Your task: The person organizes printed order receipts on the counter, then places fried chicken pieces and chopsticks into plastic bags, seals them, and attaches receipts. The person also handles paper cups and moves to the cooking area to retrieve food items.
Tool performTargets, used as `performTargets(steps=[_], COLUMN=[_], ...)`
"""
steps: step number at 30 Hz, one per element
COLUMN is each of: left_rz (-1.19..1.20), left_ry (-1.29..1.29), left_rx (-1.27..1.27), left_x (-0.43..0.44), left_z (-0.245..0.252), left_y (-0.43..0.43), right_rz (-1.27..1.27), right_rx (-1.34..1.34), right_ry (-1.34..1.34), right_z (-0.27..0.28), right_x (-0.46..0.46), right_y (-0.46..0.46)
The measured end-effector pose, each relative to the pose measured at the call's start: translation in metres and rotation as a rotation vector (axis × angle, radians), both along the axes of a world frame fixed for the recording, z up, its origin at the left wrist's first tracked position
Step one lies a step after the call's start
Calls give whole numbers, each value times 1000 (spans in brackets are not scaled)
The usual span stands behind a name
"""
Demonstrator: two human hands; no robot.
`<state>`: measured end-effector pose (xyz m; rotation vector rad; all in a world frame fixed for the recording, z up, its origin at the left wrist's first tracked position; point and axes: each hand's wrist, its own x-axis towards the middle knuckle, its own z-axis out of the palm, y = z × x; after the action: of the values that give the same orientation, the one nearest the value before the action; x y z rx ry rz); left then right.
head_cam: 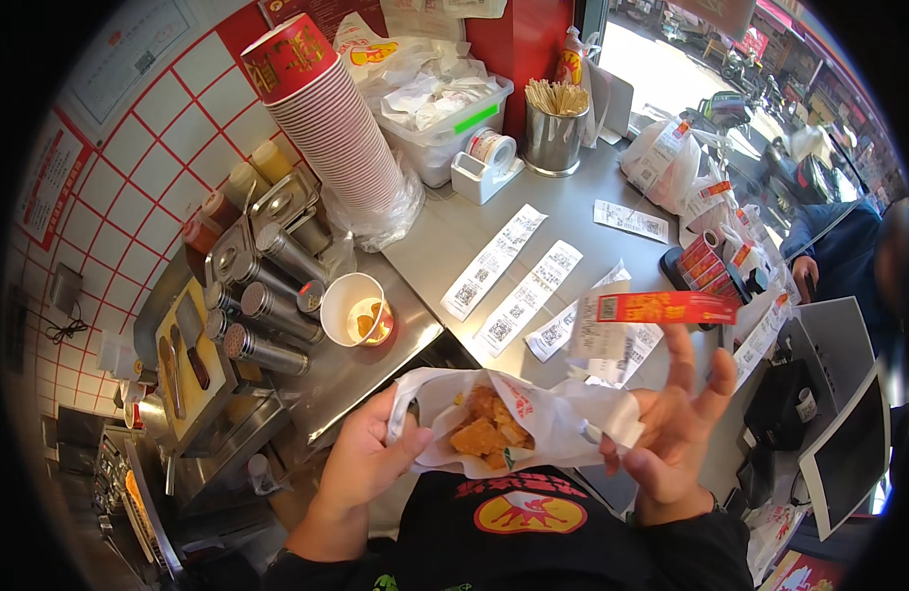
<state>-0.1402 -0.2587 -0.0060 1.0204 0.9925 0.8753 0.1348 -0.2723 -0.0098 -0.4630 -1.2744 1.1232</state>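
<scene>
My left hand pinches the left edge of a white plastic bag, spread open in front of my chest. Inside it lie golden-brown pieces of fried food. The bag's gathered right end is in my right hand, between thumb and lower fingers. A red printed sticker clings at that hand's raised index fingertip. Its left end overlaps a printed paper slip; whether the two are joined is unclear. Beyond the bag, several long receipts lie on the steel counter.
A paper cup holding some food stands left of the receipts. Behind are stacked red cups, a tape dispenser and a skewer holder. Tied bags line the right side, near another person's hand. A cleaver lies left.
</scene>
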Motion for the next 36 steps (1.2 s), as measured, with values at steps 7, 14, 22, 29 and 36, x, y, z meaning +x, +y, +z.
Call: performTargets(steps=[7, 14, 22, 29, 36], left_rz=[-842, -1129, -1456, -1331, -1556], left_ry=[-543, -624, -396, -775, -837], left_rx=[-324, -375, 51, -423, -506], left_x=[20, 92, 135, 133, 116], left_z=[14, 0, -1, -3, 9], left_y=[85, 125, 121, 111, 149], right_rz=[-585, -1051, -1469, -1636, -1748], right_rx=[-17, -170, -192, -181, -192], right_ry=[-25, -253, -630, -939, -778], right_z=[38, 32, 24, 34, 43], right_x=[8, -25, -70, -81, -97], right_y=[-21, -34, -28, -21, 12])
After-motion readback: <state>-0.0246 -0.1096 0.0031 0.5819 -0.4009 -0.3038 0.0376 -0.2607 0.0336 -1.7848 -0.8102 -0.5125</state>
